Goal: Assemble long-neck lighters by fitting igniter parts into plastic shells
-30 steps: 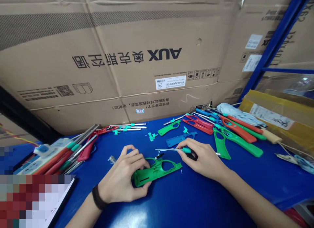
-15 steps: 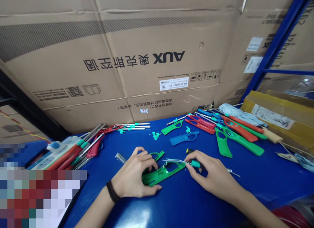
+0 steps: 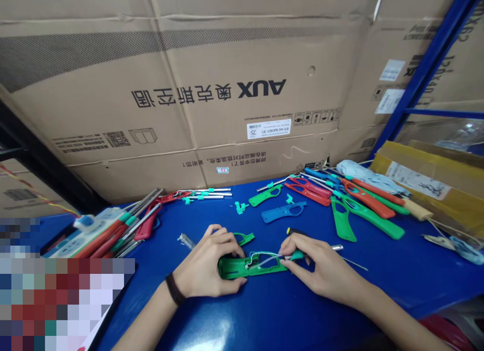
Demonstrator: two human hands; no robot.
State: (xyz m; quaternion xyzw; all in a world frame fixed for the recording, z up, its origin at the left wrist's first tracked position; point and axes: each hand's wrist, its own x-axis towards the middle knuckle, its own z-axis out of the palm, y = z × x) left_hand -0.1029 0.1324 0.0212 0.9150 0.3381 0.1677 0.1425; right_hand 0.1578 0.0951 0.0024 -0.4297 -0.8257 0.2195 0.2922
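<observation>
From the head camera we look down on a blue worktop (image 3: 302, 310), with both our hands near its middle. Our left hand (image 3: 206, 262), a black wristband (image 3: 173, 289) at its wrist, has its grip clamped over one end of a green plastic lighter shell (image 3: 242, 268), which lies flat on the worktop. Our right hand (image 3: 321, 270) has its grip pinched together on a teal collar (image 3: 297, 255) just beside the shell's other end. A thin white wire (image 3: 266, 260) runs from that collar across the shell's open loop. A small green plastic piece (image 3: 244, 237) lies just above our left fingers, and a short metal tube (image 3: 186, 241) lies to their left. A steel rod (image 3: 333, 248) lies just beyond our right hand.

Farther out, a blue lighter shell (image 3: 283, 212), a smaller green shell (image 3: 264, 195) and red shells (image 3: 307, 193) lie apart from our hands. Long green lighter bodies (image 3: 363, 220) and orange ones (image 3: 363, 199) are heaped toward the right. Metal rods with teal collars (image 3: 207, 193) lie at the back, and a white power strip (image 3: 85, 222) sits at the left under red handles (image 3: 106, 237). Behind the worktop stands a large AUX cardboard carton (image 3: 207, 89), with a blue shelf upright (image 3: 427, 73) at the right.
</observation>
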